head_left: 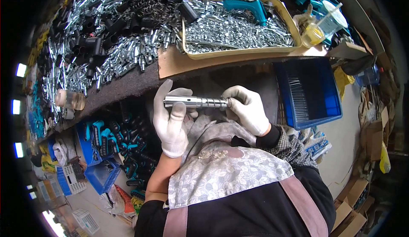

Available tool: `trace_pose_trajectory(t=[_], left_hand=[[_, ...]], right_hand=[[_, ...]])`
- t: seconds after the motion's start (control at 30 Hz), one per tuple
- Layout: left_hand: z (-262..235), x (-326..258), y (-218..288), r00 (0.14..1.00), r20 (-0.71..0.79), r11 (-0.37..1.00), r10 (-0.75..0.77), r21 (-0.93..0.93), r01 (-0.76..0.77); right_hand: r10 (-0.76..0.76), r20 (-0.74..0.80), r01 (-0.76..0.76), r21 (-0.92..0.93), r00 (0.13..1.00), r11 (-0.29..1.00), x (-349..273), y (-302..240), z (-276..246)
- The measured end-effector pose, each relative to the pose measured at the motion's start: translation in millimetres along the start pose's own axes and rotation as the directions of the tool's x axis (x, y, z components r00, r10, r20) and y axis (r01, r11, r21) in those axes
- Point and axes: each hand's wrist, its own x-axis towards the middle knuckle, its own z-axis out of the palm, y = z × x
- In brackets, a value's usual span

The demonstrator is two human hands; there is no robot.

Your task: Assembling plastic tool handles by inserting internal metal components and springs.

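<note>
While the head view looks down over the bench edge, the two white-gloved hands are together on one bright metal cylinder (194, 102), held almost level right at the centre of the dial. Left hand (169, 128) now, just toward nine o'clock: thumb across the near face, fingers behind, clamped on the thicker end, with the index finger standing apart and pointing up toward twelve. Across to three o'clock, right hand (254, 112): thumb and forefinger pinched together on the tip of the narrower end, the remaining fingers curled in close. Between the two grips, look at that narrower section, ringed by a coil (211, 102), plain to see!

Out around the dial: at ten o'clock, a heap of metal tubes (138, 51) on the bench; between twelve and one, a cream tray (243, 54) packed with small metal parts, a teal handle (251, 8) lying on top. Two o'clock, a cup (332, 22) beside the tray; nearer three, a blue bin (319, 122) with thin rods (298, 100) along its side; and round at eight, black-and-teal handles (108, 141) piled below the bench
</note>
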Motion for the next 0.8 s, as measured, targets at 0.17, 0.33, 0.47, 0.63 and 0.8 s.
trace_pose_trajectory(t=[0.17, 0.33, 0.47, 0.63, 0.8], left_hand=[[-7, -2, -5, 0.998, -0.032, 0.995, -0.063, 0.075, 0.065], [-20, -4, -13, 0.986, 0.14, 0.883, -0.095, 0.469, 0.018], [-8, 4, -9, 0.845, 0.531, 0.597, 0.068, 0.656, -0.461], [5, 10, -15, 0.676, 0.734, 0.506, 0.064, 0.56, -0.656], [6, -6, -30, 0.77, 0.637, 0.577, -0.036, 0.642, -0.504]], right_hand=[[0.045, 0.174, -0.095, 0.291, 0.984, 0.952, 0, 0, -16], [0.043, 0.224, -0.139, 0.434, 0.974, 0.89, -1, 16, -30], [0.233, 0.301, -0.374, 0.606, 0.925, 0.702, -6, 38, -34], [0.23, 0.348, -0.357, 0.366, 0.909, 0.859, -13, 52, -43], [-0.052, 0.043, 0.065, -0.446, 0.998, 0.893, -12, 20, -98]])
